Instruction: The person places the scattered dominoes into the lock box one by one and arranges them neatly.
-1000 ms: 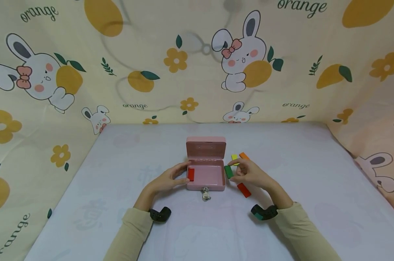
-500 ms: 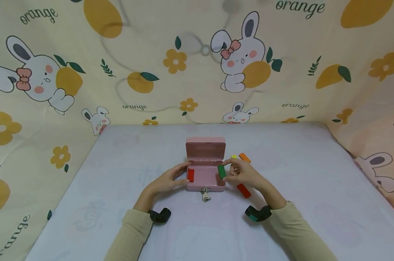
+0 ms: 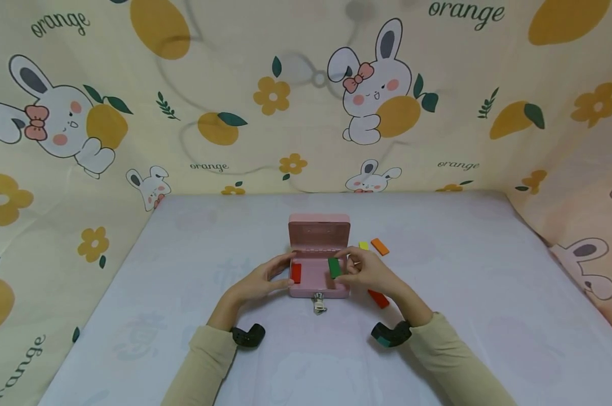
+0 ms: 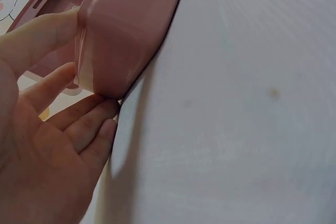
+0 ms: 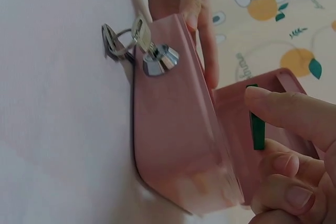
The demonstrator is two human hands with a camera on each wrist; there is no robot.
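A pink metal cash box stands with its lid raised and a key in its front lock. My left hand holds the box by its left side, thumb at the front corner and fingers along the side wall. Inside, by the left wall, lies a red block. Between thumb and fingertips my right hand pinches a green block over the right part of the box. In the right wrist view the green block shows edge-on.
Right of the box lie an orange block, a yellow block and another red block, partly behind my right hand. A key ring hangs from the lock. A printed cloth backs the white table.
My right hand has carried the green block leftward from beside the box's right wall to over its inside. The left hand has stayed at the box.
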